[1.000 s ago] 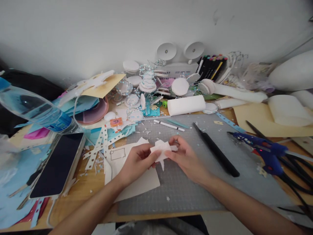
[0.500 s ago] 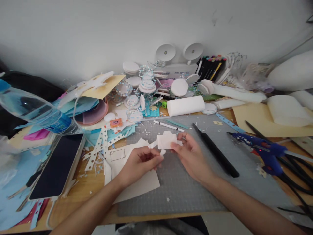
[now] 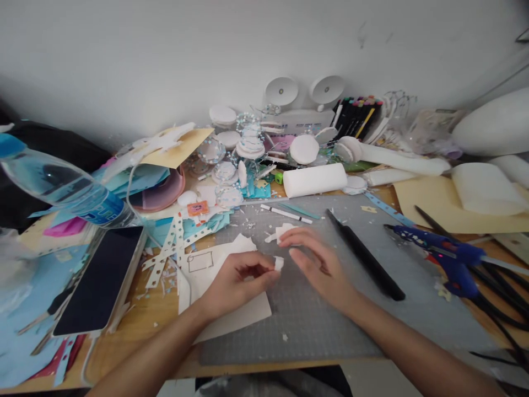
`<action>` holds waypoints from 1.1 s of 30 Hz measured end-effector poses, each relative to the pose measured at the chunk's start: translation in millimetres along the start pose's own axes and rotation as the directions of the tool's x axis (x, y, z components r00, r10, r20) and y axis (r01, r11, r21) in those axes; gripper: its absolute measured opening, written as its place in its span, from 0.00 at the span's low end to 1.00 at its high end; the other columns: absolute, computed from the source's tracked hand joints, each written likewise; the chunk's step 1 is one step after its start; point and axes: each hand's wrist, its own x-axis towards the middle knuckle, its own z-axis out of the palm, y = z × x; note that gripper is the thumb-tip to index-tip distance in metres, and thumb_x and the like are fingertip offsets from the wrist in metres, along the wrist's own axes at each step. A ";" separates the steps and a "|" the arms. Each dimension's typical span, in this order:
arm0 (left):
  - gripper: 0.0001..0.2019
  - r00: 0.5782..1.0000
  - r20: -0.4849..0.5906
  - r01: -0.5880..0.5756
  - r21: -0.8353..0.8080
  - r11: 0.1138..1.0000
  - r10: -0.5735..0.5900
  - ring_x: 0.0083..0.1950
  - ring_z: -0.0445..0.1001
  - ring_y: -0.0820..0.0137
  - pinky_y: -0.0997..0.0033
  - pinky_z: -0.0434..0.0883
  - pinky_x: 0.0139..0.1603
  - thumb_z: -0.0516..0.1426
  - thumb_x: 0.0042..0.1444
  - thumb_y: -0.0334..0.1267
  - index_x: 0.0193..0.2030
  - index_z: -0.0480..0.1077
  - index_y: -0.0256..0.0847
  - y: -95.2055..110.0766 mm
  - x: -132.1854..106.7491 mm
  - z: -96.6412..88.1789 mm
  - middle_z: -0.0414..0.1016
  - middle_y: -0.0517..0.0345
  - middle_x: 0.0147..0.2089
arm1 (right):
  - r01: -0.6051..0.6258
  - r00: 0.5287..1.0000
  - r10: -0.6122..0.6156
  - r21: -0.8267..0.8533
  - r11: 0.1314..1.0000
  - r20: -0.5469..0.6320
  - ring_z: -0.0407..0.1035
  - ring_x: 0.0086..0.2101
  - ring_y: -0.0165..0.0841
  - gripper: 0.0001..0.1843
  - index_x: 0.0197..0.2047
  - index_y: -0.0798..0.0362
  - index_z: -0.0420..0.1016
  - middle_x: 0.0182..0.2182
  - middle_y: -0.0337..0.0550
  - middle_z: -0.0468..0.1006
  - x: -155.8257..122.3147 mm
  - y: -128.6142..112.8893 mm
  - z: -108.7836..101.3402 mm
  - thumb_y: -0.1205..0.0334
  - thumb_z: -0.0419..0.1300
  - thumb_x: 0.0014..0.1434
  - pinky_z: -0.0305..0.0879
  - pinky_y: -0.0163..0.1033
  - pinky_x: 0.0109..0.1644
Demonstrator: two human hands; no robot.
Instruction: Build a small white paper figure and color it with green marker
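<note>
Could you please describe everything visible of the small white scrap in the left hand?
The small white scrap is a tiny, roughly square bit, perhaps paper or thin foam, pinched between the fingertips of the left hand over the grey cutting mat. The right hand lies close beside it; contact cannot be told.

A: Left side?
B: Water bottle [image 3: 61, 190], lying tilted; phone [image 3: 99, 278], screen dark, nearer.
A: Right side?
B: Blue glue gun [image 3: 438, 251]; black pen [image 3: 363, 253] on grey cutting mat [image 3: 330, 325]. Far: white foam roll [image 3: 314, 179], marker set [image 3: 357, 116].
</note>
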 end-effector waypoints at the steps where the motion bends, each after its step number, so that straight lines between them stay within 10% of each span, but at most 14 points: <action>1: 0.07 1.000 0.000 -0.008 0.027 1.000 0.008 0.28 0.65 0.75 0.76 0.63 0.31 0.59 0.55 0.36 0.29 0.71 0.35 0.0 -0.3 0.5 0.70 0.59 0.26 | -0.011 0.998 0.009 0.033 0.999 0.067 0.67 0.45 0.35 0.05 0.39 0.49 0.71 0.40 0.43 0.73 -0.6 -0.6 1.4 0.64 0.54 0.62 0.62 0.44 0.52; 6: 0.09 0.999 -0.024 -0.037 0.208 0.977 0.043 0.29 0.66 0.74 0.75 0.64 0.30 0.57 0.57 0.39 0.29 0.72 0.36 5.0 -0.5 -3.8 0.71 0.58 0.27 | -0.091 0.991 0.077 0.131 0.987 0.107 0.66 0.36 0.33 0.04 0.33 0.49 0.68 0.32 0.40 0.70 -2.6 1.9 5.7 0.61 0.57 0.61 0.64 0.40 0.41; 12: 0.10 0.896 -0.395 0.039 0.522 0.852 0.201 0.32 0.71 0.70 0.72 0.67 0.35 0.54 0.59 0.42 0.36 0.72 0.39 12.9 5.3 -44.9 0.74 0.57 0.32 | -0.199 0.960 0.195 -0.003 0.980 -0.200 0.67 0.37 0.37 0.02 0.37 0.48 0.69 0.35 0.43 0.72 1.9 13.7 1.6 0.61 0.57 0.60 0.65 0.43 0.42; 19: 0.10 0.980 -0.136 0.047 0.871 0.489 0.148 0.44 0.70 0.60 0.61 0.66 0.46 0.59 0.55 0.39 0.41 0.71 0.38 -3.9 6.5 -57.7 0.71 0.50 0.41 | -0.013 0.960 -0.071 -0.295 0.955 -0.272 0.63 0.51 0.40 0.13 0.46 0.49 0.67 0.48 0.49 0.68 3.5 8.1 -0.2 0.72 0.53 0.58 0.58 0.51 0.57; 27: 0.06 0.984 -0.111 -0.045 0.611 0.790 0.142 0.44 0.71 0.67 0.68 0.66 0.46 0.55 0.56 0.32 0.41 0.68 0.41 4.6 6.8 -38.7 0.72 0.57 0.41 | 0.076 0.982 -0.101 -0.156 0.985 -0.159 0.66 0.46 0.39 0.09 0.41 0.48 0.69 0.43 0.46 0.71 -1.6 3.0 2.7 0.70 0.55 0.58 0.62 0.48 0.52; 33: 0.17 0.997 0.068 0.012 0.206 0.978 -0.027 0.39 0.72 0.69 0.72 0.67 0.38 0.61 0.52 0.34 0.48 0.64 0.41 9.2 1.0 -21.6 0.73 0.57 0.40 | -0.147 0.973 0.120 0.128 0.981 0.195 0.66 0.32 0.32 0.03 0.37 0.49 0.68 0.31 0.39 0.70 -4.9 1.3 10.5 0.61 0.58 0.58 0.64 0.37 0.36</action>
